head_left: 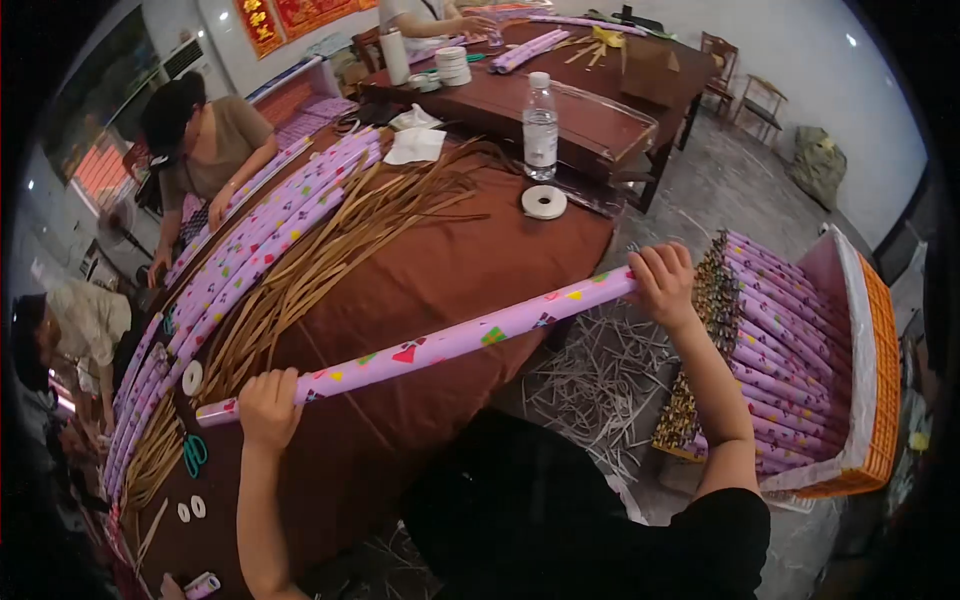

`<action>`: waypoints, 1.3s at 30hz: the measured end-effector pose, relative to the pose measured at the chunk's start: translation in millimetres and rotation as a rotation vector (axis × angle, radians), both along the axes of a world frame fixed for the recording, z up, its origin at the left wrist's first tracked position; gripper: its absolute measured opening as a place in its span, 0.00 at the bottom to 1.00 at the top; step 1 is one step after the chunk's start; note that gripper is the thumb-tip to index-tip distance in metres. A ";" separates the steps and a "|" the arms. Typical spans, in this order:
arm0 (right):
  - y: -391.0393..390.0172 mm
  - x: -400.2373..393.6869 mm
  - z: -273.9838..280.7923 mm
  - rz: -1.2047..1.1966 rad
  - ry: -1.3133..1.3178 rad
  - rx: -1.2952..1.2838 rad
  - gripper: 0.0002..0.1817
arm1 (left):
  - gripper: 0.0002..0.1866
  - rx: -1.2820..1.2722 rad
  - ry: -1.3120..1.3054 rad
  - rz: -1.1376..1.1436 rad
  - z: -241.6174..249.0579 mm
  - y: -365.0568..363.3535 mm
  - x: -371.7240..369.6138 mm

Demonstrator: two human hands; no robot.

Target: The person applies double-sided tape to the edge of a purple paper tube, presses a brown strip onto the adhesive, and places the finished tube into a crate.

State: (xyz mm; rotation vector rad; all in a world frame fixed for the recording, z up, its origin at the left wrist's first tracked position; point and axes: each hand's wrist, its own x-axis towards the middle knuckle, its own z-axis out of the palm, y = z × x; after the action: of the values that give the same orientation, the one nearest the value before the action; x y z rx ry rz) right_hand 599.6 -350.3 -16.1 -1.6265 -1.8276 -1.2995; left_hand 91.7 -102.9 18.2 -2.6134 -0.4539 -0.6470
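A long purple patterned tube [455, 345], printed with coloured shapes, stretches across my view above the brown-covered table [430, 255]. My left hand [268, 408] is closed round it near its left end, a short piece poking out beyond the fingers. At its right end, over the table's edge, my right hand [660, 285] grips it, the fingers wrapped round the tip. The tube slopes up from left to right. Beyond my left hand lie teal-handled scissors [195, 455] and a white tape roll [192, 378].
Brown strips [330, 250] lie beside a row of similar purple tubes [265, 225]. A water bottle [540, 128] and a tape roll [543, 202] stand at the back. Right, an orange basket [878, 385] holds many tubes; paper scraps [600, 385] litter the floor. Other people work at left and back.
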 end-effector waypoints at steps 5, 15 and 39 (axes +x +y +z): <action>0.6 -0.9 2.2 0.012 0.017 0.029 0.27 | 0.14 0.183 -0.013 -0.003 8.9 -10.0 -2.6; -4.0 11.6 -5.4 0.031 0.110 0.041 0.28 | 0.14 0.424 -0.076 0.066 56.3 -19.9 -20.4; -30.5 40.7 -9.6 0.039 0.162 -0.141 0.38 | 0.25 0.072 0.096 0.118 16.3 10.4 -87.7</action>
State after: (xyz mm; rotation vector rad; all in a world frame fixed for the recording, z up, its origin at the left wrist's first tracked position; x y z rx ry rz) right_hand 640.4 -380.8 -25.7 -1.7045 -1.8783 -1.0106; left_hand 4.0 -92.5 34.5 -2.5157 -0.5397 -0.4882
